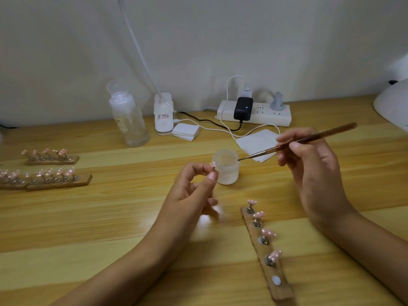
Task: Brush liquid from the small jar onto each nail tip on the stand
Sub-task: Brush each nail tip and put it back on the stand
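L hand (194, 188) is raised just left of the small jar (226, 167). Thumb and index finger (202, 167) curl in to a tight pinch w/ a loose nail tip (213, 164) at their ends. It's a small pink bit, too small to tell more. Other fingers of that hand fold in under the palm, and the lowest ones are blurred. Thumb tip overlaps the jar wall in view; can't tell if it touches.

R hand (309, 164) grips the brush (309, 139) pen-style, thumb and forefingers closed round the brown handle approx mid-length, rest of the fingers folded beneath. Handle end points up and right. The metal part slants down-left, w/ its tip at the jar's right rim. Can't tell if the bristles are in the liquid.

Jar is frosted, lid off, upright on the wooden table (110, 217), mid-view, btw the two hands.

The stand (283, 291) is a wood strip lying flat on the near side, right of centre, below the R wrist, w/ its far end toward the jar. It has four nail tips (269, 233), pink w/ white dots, on metal pegs. The nearest spot has only a pale round pad (276, 280).

Elsewhere:
- Other stands (59, 184) w/ pink tips at far left.
- Clear bottle (130, 120), white device (163, 115) and stack of white pads (186, 131) toward the wall.
- Paper sheet (256, 140) under the brush.
- Power strip (265, 115) w/ black adapter (242, 108) at the wall.
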Demonstrator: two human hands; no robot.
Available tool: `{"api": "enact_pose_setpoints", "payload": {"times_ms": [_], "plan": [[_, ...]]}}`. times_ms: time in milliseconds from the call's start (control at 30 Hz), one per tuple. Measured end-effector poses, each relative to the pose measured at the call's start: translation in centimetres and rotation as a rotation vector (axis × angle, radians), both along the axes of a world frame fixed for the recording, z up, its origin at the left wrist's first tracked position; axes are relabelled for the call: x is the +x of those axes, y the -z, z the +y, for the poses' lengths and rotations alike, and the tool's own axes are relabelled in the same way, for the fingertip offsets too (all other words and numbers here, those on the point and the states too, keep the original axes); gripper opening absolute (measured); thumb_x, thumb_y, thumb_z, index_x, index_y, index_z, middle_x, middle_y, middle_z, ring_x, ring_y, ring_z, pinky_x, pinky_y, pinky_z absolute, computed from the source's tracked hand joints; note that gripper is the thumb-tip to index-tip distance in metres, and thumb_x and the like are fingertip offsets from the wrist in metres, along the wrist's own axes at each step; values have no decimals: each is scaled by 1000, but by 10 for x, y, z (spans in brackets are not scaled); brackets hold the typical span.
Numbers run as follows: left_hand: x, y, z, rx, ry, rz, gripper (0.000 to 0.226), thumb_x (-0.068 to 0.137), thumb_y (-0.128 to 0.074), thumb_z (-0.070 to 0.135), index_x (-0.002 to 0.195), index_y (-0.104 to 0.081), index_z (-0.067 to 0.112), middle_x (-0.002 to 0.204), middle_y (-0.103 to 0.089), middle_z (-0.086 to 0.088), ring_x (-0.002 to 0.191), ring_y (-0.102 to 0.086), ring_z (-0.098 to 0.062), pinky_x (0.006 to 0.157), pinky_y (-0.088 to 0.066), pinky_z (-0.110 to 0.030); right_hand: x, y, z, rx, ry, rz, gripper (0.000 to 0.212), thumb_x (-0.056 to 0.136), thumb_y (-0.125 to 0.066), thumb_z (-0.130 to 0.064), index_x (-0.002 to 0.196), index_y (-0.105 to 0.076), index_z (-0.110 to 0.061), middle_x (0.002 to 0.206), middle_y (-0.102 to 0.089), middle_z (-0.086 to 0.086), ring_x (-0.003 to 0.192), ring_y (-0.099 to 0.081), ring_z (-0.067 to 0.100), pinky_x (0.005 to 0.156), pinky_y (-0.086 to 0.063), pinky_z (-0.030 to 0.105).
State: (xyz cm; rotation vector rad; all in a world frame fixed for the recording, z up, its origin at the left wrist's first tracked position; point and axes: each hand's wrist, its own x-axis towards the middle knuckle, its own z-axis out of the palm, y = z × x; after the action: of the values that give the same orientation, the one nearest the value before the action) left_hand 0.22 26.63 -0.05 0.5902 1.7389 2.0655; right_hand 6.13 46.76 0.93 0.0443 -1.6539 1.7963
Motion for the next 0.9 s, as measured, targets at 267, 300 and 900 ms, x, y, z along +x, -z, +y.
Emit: {"api": "enact_pose_setpoints", "payload": {"times_ms": [267, 300, 900], "plan": [[4, -2, 0, -83, 108, 126, 8, 81, -64, 22, 85, -71, 21, 87, -71, 4, 82, -61, -5, 64, -49, -14, -5, -1, 3, -189, -226, -86, 21, 86, -50, -9, 82, -68, -19, 73, -65, -4, 64, -62, 10, 64, -51, 20], [4, -2, 0, -77, 115, 131, 9, 82, -65, 20, 86, -72, 22, 86, -71, 5, 80, -61, -5, 65, -49, -15, -5, 0, 2, -175, -241, -98, 22, 85, -50, -9, 81, -69, -19, 72, -65, -4, 64, -62, 10, 64, -51, 20], [5, -2, 0, -67, 115, 148, 12, 79, -68, 17, 74, -68, 28, 77, -71, 9, 69, -60, -5, 65, -48, -15, -2, 1, 2, -84, -293, -158, 24, 80, -44, -6, 73, -65, -16, 70, -60, 2, 63, -57, 12, 63, -49, 20]]}}
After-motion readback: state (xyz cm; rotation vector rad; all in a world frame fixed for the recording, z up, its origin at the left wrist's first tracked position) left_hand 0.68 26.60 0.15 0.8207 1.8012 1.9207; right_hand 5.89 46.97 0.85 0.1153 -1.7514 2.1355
